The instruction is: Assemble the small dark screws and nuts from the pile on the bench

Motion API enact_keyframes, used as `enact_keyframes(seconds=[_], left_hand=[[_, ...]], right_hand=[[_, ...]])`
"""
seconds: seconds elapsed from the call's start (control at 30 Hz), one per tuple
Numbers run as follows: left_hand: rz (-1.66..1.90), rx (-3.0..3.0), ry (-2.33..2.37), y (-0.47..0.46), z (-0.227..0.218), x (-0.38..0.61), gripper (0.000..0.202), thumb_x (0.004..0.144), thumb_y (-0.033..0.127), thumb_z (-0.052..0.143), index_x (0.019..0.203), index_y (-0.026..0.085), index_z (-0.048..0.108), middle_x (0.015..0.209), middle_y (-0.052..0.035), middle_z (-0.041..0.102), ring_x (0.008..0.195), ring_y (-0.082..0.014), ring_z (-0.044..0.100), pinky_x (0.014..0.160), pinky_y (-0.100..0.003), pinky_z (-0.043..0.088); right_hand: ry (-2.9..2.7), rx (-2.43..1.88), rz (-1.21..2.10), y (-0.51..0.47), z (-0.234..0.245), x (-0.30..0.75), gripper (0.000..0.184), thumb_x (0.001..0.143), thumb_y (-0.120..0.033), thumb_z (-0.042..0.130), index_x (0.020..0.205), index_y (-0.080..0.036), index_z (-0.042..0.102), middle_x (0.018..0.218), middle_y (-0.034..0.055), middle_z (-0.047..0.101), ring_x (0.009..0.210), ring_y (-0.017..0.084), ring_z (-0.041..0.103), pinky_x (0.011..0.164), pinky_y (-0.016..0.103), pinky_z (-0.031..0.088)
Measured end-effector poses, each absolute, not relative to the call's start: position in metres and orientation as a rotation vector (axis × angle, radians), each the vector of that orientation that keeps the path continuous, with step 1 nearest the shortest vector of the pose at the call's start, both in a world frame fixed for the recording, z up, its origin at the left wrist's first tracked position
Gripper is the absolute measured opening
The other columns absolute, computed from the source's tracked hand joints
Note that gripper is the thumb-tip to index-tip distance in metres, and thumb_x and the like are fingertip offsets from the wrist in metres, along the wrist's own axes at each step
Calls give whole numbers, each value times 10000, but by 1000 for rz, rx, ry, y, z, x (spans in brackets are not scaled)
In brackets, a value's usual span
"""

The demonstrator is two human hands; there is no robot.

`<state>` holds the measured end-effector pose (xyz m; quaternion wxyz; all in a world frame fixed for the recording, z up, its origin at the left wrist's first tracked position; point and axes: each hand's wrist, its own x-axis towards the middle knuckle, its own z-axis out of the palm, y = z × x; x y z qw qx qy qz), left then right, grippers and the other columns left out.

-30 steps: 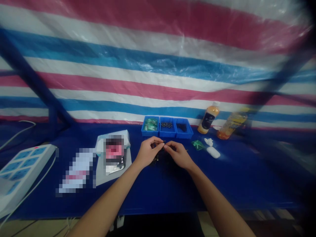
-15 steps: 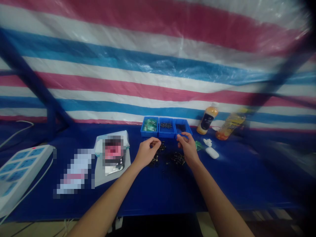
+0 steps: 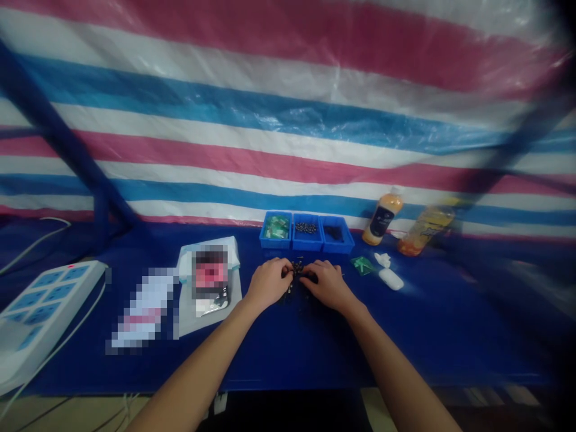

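On the blue tabletop, small dark pieces with light tips, perhaps screws (image 3: 297, 266), lie in a loose heap between my two hands. From the left, my left hand (image 3: 270, 282) reaches in with thumb and fingers pinched at the heap's edge. Opposite it, my right hand (image 3: 327, 284) is bent palm down, its fingertips drawn together at the same pieces. Whatever either hand pinches is too small to make out. My right hand and its shadow hide part of the pieces below it. Just behind stand three blue bins: one with green packets (image 3: 276, 228), one with small shiny dark parts (image 3: 306, 228), one with black parts (image 3: 333, 233).
Right of my hands lie a green packet (image 3: 362, 265), a crumpled tissue (image 3: 382, 260) and a white case (image 3: 391, 279). Two drink bottles (image 3: 382, 219) stand behind. At left are a pouch on grey sheeting (image 3: 191, 318), a blurred-out paper (image 3: 146, 306) and a power strip (image 3: 49, 318).
Both hands have come down onto the dark pieces; my right hand moved down and left, closer to my left hand. The whole view shifted slightly.
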<state>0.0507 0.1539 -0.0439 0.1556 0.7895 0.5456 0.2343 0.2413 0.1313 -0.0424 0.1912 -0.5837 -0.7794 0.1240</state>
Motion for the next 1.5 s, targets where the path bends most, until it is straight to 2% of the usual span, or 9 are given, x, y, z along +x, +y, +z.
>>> enact_keyframes(seconds=[0.1,0.27,0.53,0.67,0.87,1.1,1.3,1.5], left_hand=[[663,2265,1553,153,-43,52,135,834,220,569,909,253,677,881,-24,680,816,-199,638,690,-278,417],[665,2263,1563,153,-43,52,109,828,222,568,888,244,656,886,-21,695,817,-200,638,682,-278,404],[664,2256,1621,152,-42,54,82,810,212,554,839,235,627,882,-25,696,793,-203,625,650,-281,365],[668,2244,1625,152,-42,54,81,809,210,559,830,239,632,869,-20,704,776,-205,632,642,-279,369],[680,2231,1628,154,-43,54,77,807,209,576,825,240,644,844,-18,709,787,-211,645,642,-278,386],[717,2196,1629,152,-42,55,84,828,243,569,843,241,652,861,-23,712,813,-208,643,658,-280,399],[723,2186,1627,152,-41,56,99,838,265,581,878,243,670,882,-27,712,828,-209,649,674,-280,416],[725,2203,1626,152,-44,56,108,842,292,585,889,257,676,871,-22,704,816,-215,647,669,-284,416]], right_hand=[[-2215,-1625,327,131,-43,240,144,925,-330,554,918,-242,667,922,27,631,917,191,525,794,353,255],[-2246,-1547,312,129,-43,239,154,902,-382,587,928,-258,674,921,19,628,908,187,515,794,352,232],[-2204,-1587,249,129,-44,237,124,896,-233,541,875,-228,663,897,31,659,892,188,502,773,347,221],[-2182,-1578,252,130,-47,237,153,910,-205,512,921,-245,659,924,27,674,911,196,506,784,350,222],[-2153,-1590,289,132,-47,238,210,929,-195,483,1004,-278,661,995,28,671,948,199,512,806,361,236],[-2321,-1487,263,125,-38,241,184,825,-257,599,970,-303,704,1050,28,613,986,214,461,816,376,252],[-2315,-1530,273,126,-40,239,141,878,-264,561,918,-273,696,1000,38,611,960,209,455,811,384,258],[-2287,-1554,293,127,-41,238,143,851,-271,586,963,-276,675,1004,34,605,977,220,445,794,372,262]])
